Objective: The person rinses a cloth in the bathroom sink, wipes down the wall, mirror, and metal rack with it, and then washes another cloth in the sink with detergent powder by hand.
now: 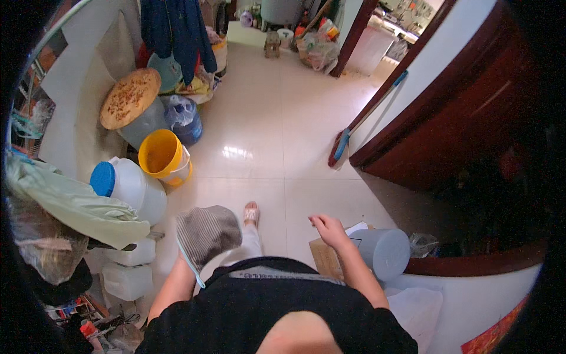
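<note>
Across the broad, pale, glossy tiled floor (306, 130), I see the white plastic drum with a round blue lid (138, 192) and the smaller open yellow plastic bucket (166, 154) standing along the left side, probably to leave a walkway. The grey-striped cloth piece with pale-blue edging (211, 233) sits at the end of the left forearm, perhaps worn over the left hand, which it hides, so I can't tell its grip; the right hand (329, 230), loosely curled with nothing visible in it, is raised out to the side, seemingly for balance.
</note>
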Demonstrator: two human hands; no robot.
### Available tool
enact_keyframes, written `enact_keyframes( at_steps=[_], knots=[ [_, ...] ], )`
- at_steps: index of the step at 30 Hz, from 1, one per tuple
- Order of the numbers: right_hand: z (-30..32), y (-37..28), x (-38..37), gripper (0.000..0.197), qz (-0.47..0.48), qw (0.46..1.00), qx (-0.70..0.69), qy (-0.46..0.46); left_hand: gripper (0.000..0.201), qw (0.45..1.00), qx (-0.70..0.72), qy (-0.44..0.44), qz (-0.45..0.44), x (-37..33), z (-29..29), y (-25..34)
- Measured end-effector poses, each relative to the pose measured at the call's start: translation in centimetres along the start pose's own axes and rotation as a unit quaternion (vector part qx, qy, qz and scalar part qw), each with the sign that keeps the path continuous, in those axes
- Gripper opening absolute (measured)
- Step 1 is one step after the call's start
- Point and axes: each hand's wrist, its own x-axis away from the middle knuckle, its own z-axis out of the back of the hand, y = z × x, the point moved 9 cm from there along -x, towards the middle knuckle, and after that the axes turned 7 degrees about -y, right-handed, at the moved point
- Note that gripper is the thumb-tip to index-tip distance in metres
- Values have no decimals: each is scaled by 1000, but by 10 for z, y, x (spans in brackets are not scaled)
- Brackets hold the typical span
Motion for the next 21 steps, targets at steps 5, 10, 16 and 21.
enact_keyframes(
  at_steps=[5, 10, 16, 21],
  knots=[
    [4, 52, -123, 28, -42, 999, -12, -27, 17, 967, -193, -103, 129, -54, -69, -124],
    [24, 217, -165, 35, -211, 964, 152, -63, 11, 989, -58, -57, 126, -195, -13, -150],
    [15, 268, -189, 24, -169, 898, 314, -259, 8, 998, -49, 29, 17, -329, 45, -165],
    [4, 345, -230, 20, -120, 895, 328, -279, 8, 999, -15, 29, 14, -431, 65, -186]
  ],
)
